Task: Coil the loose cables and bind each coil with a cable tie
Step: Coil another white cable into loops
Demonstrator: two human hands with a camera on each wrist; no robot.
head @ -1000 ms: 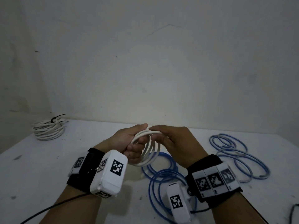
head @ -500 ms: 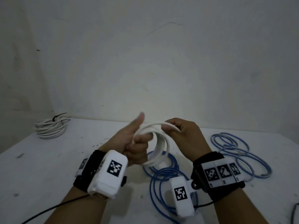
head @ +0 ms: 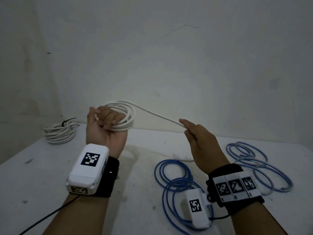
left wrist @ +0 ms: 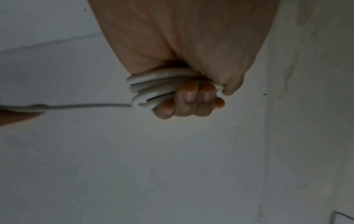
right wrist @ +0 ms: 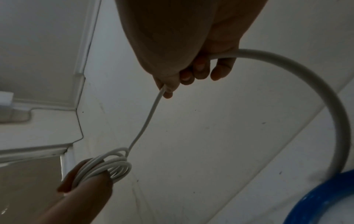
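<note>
My left hand is raised above the table and grips a small coil of white cable, its fingers curled round the loops. From the coil one white strand runs right to my right hand, which pinches it between thumb and fingers. Past that hand the cable curves down toward the table. In the right wrist view the coil sits in the left hand at the lower left.
A tied white coil with black cable ties lies at the table's far left. Loose blue cable loops lie under my right wrist, and more blue loops at the right. The white table meets a wall behind.
My hands have moved apart and up. The left hand lifted the coil; the right slid out along the cable, drawing a straight strand between them.
</note>
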